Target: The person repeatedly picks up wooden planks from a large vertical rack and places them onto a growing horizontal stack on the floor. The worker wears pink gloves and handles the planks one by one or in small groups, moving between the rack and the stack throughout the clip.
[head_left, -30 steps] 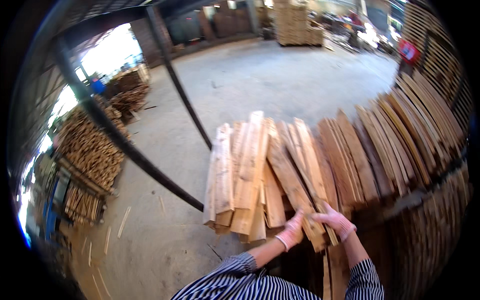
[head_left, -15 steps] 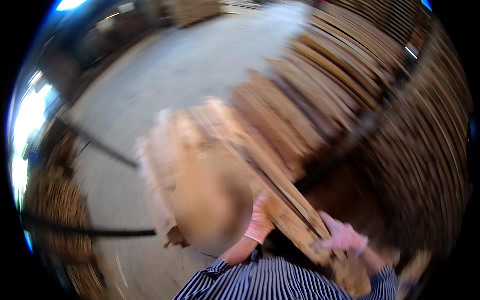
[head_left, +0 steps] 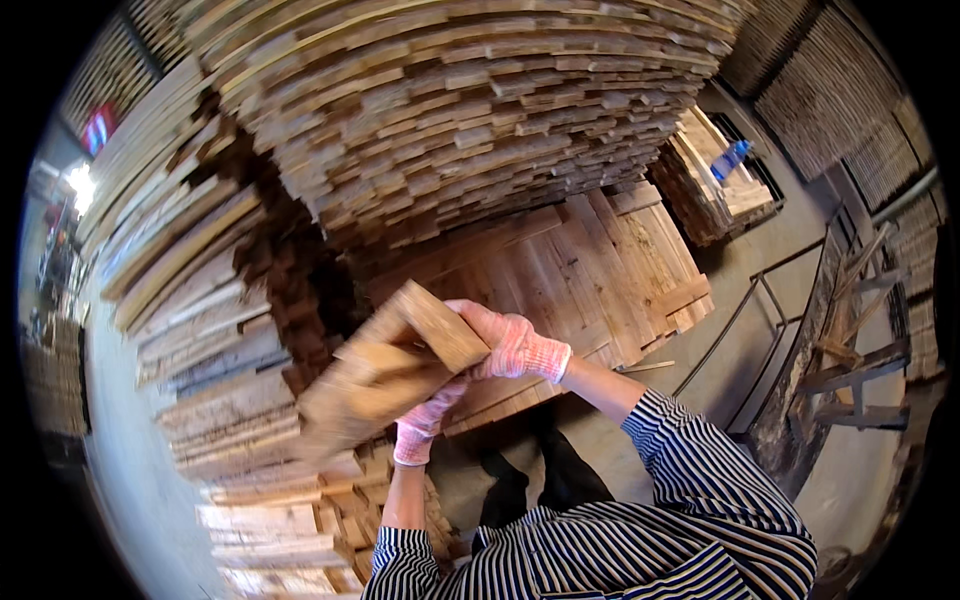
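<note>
Two or so short wooden boards (head_left: 385, 365) are held together in front of me, raised and tilted, their far-left ends smeared by motion. My left hand (head_left: 425, 425), in a pink and white glove, grips them from below, its fingers partly hidden. My right hand (head_left: 510, 345), gloved the same way, is closed on their near-right end. Just beyond the hands lies a low, flat stack of boards (head_left: 560, 260) with boards laid side by side on top.
A tall wall of stacked boards (head_left: 480, 120) rises behind the low stack. More boards (head_left: 215, 375) are piled along the left. A blue bottle (head_left: 730, 160) rests on a small stack at the right, near a metal frame (head_left: 765, 300) and scrap wood (head_left: 860, 370).
My view has swung right, from the board pile beside the open floor to the low stack. The boards have come along in both hands, lifted off the pile.
</note>
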Tool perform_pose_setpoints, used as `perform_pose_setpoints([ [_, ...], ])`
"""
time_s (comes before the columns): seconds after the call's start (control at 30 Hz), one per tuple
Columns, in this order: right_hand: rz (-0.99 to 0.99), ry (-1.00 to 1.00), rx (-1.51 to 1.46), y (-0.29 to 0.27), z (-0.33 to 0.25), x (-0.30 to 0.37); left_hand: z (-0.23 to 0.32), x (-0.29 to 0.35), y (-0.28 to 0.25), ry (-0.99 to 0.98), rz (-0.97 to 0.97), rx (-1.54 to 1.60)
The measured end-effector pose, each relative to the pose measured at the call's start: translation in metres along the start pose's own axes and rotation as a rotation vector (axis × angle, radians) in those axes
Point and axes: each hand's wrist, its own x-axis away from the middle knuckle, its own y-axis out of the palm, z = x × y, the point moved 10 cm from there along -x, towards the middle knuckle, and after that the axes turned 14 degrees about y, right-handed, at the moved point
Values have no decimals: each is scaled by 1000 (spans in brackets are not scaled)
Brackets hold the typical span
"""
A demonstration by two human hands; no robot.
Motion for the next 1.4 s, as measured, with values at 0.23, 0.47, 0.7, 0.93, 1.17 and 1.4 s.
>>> perform_pose_setpoints([
  [0.23, -27, 536, 77, -34, 113, -4, -68, -48, 77, -59, -407, -203],
  [0.47, -104, 476, -14, -126, 75, 34, -17, -108, 127, -413, -301, 411],
  [0.7, 508, 684, -317, -171, 178, 138, -26, -48, 305, -789, -51, 1132],
  [0.93, 472, 723, 112, -252, 337, 189, -99, -4, 407, -967, -32, 1182],
  [1.17, 627, 964, 353, -389, 494, 197, -144, -10, 438, -922, -71, 1033],
  [1.4, 563, 802, 445, -358, 450, 148, -157, -17, 485, -1068, -119, 949],
])
